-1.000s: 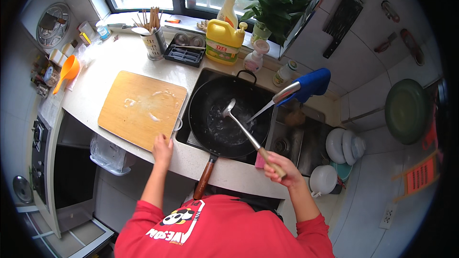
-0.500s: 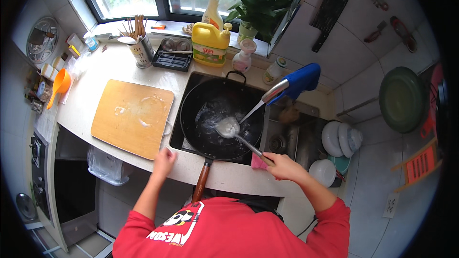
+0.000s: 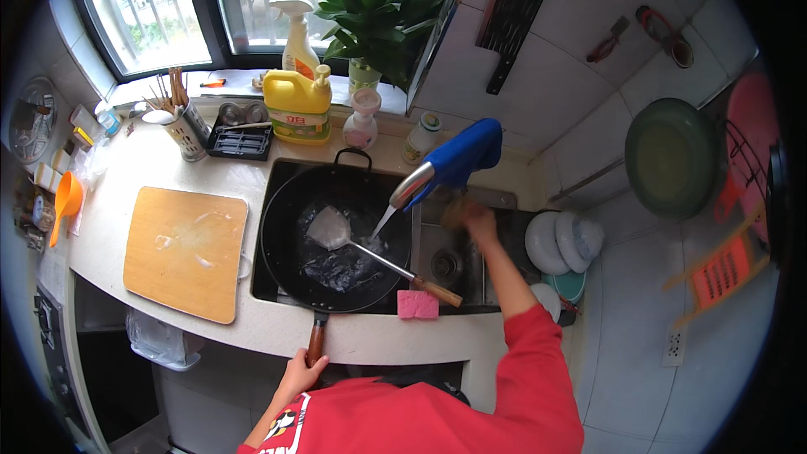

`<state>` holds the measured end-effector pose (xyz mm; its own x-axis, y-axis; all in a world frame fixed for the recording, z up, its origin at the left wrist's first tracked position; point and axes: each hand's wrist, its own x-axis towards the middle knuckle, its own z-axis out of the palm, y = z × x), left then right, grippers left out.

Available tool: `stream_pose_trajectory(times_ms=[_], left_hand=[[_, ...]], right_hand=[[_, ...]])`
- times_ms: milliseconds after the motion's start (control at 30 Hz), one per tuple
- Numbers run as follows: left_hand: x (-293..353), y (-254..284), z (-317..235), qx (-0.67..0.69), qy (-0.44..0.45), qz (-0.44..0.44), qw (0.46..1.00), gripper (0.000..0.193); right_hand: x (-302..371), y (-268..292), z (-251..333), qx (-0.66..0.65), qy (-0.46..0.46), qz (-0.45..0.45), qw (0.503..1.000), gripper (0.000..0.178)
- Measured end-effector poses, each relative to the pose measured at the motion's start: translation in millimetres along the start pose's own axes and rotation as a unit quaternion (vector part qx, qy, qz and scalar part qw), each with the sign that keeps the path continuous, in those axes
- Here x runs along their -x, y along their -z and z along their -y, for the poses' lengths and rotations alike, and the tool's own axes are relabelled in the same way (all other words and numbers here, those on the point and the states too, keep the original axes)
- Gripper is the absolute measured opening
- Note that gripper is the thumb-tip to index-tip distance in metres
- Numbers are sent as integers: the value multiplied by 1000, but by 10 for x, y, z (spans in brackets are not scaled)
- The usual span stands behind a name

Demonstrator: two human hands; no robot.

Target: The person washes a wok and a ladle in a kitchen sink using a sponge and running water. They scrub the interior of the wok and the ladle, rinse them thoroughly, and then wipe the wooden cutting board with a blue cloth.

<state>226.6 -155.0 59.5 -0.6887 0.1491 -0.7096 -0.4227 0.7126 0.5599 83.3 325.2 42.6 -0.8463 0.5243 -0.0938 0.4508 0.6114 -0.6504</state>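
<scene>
One wok (image 3: 284,240) holds a turner (image 3: 328,229) and what looks like water (image 3: 336,271).

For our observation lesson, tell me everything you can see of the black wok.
The wok is round, deep and black, apparently metal, with a loop handle on the far side and a long brown handle, wood-like, on the near side. It sits upright over the left part of the sink. Water runs into it and pools inside. A spatula rests in it, its shaft crossing the right rim. The left hand grips the long brown handle.
</scene>
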Motion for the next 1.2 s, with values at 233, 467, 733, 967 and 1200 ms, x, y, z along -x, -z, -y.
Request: stream_pose_trajectory(times_ms=[233,467,733,967,1200], left_hand=[[-66,-239,147,53,42,-43,997,48],[-80,-175,100,-26,23,-60,998,47],[-249,-77,74,291,103,154,939,29],[-246,-33,220,356,133,223,898,22],[-214,-47,127,336,116,205,912,22]], right_hand=[[-1132,-15,-137,-172,-119,-53,976,20],[-120,173,224,166,156,89,970,33],[1126,141,939,93,-79,476,871,48],[1126,925,2163,292,98,495,812,38],[1136,741,2662,324,29,552,768,47]])
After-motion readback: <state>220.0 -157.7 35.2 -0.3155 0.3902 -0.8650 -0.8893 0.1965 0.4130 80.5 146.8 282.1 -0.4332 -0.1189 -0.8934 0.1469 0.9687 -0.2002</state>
